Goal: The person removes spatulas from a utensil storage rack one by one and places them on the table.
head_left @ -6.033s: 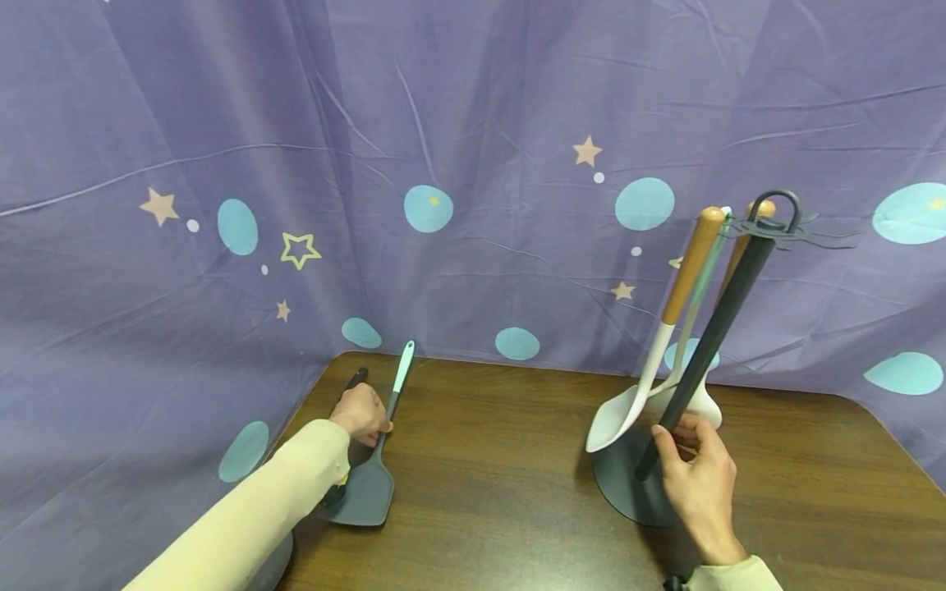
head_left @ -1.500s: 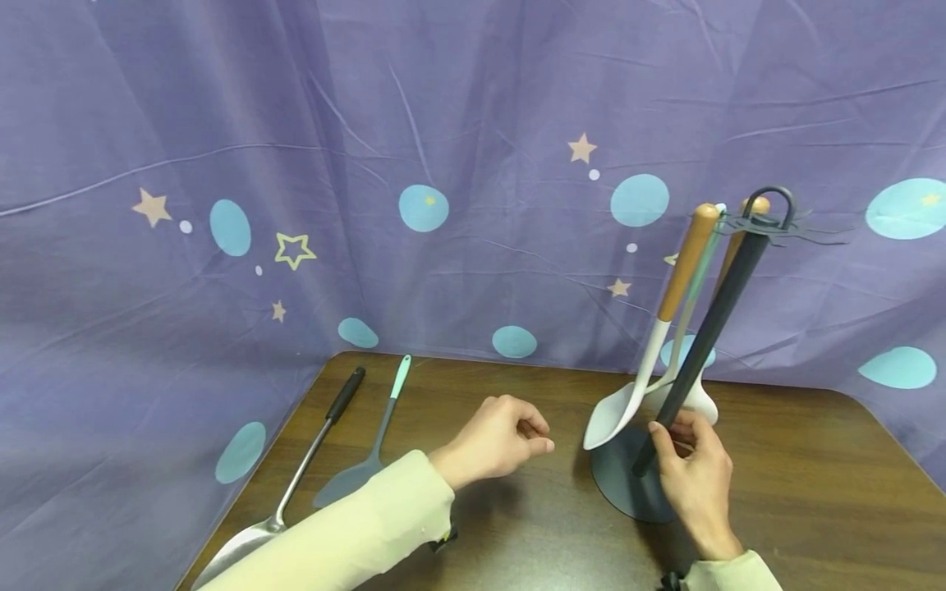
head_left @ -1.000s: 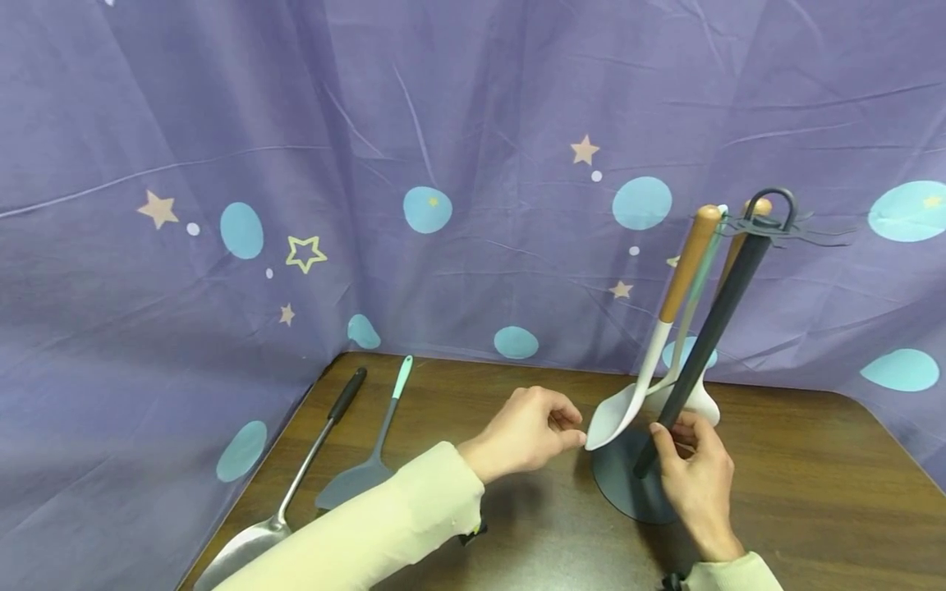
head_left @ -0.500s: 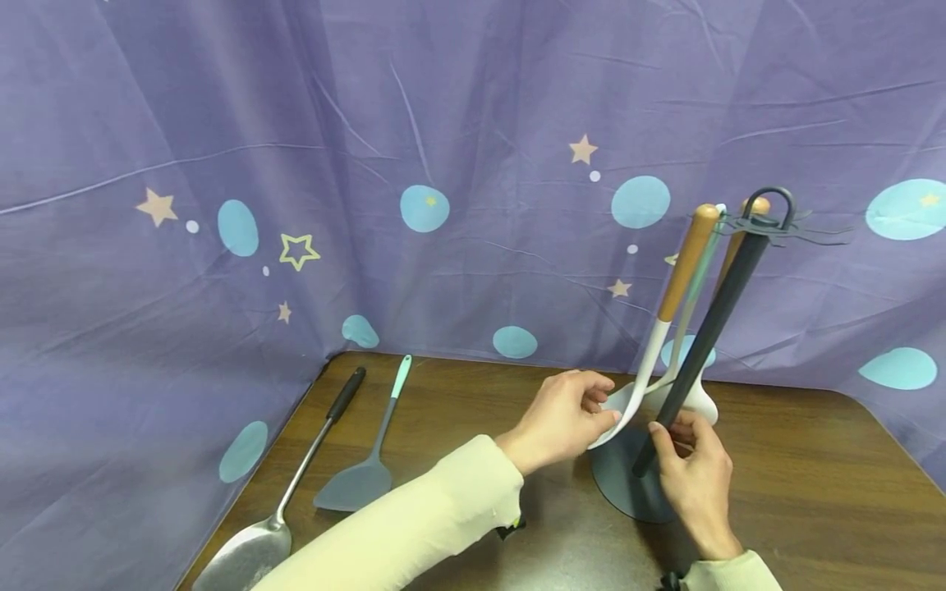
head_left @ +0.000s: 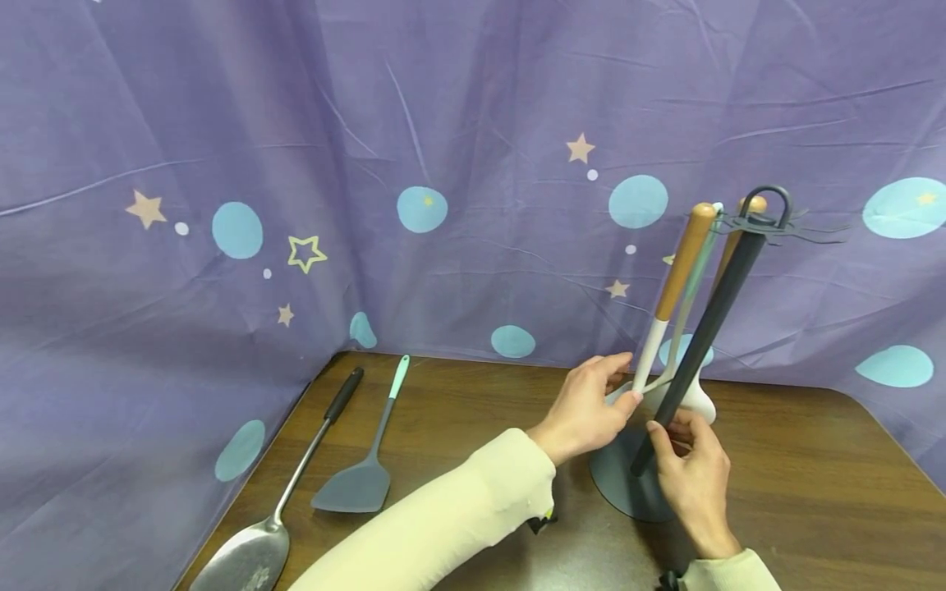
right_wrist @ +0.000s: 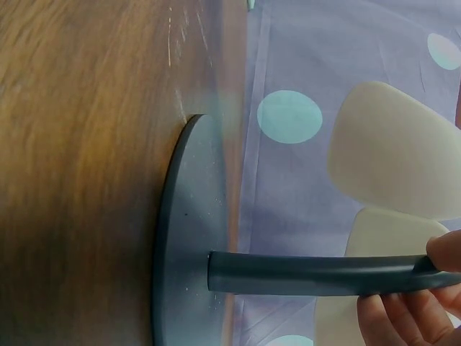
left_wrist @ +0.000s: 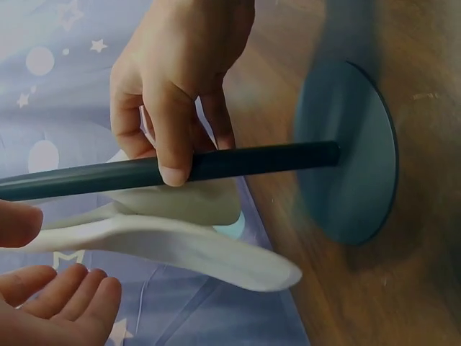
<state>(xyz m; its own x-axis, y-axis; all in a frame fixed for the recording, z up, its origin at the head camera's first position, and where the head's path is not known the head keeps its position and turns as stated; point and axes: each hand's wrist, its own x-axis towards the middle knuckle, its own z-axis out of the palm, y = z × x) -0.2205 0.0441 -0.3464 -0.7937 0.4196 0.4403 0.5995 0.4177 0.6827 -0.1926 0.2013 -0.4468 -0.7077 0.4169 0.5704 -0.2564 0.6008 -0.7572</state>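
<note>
A dark utensil stand (head_left: 702,336) with a round base (left_wrist: 353,158) stands at the right of the table. My right hand (head_left: 695,476) grips its pole low down, with thumb and fingers on opposite sides (right_wrist: 410,317). On the stand's left hangs a white turner (left_wrist: 187,249) with a wooden handle (head_left: 686,263). Around its white shaft is my left hand (head_left: 587,410); the left wrist view shows thumb and fingers parted, the shaft between them. The thumb lies close against it. Behind hang a utensil with a green handle (head_left: 698,275) and another wooden-handled one (head_left: 727,258).
At the table's left lie a steel wok spatula (head_left: 247,558) with a black handle and a grey turner (head_left: 358,486) with a mint handle. A purple curtain (head_left: 473,123) hangs behind the wooden table (head_left: 473,394).
My left hand has left the two utensils lying at the left, which are spread apart now. It has moved right and up to the white turner's shaft. My right hand keeps gripping the pole.
</note>
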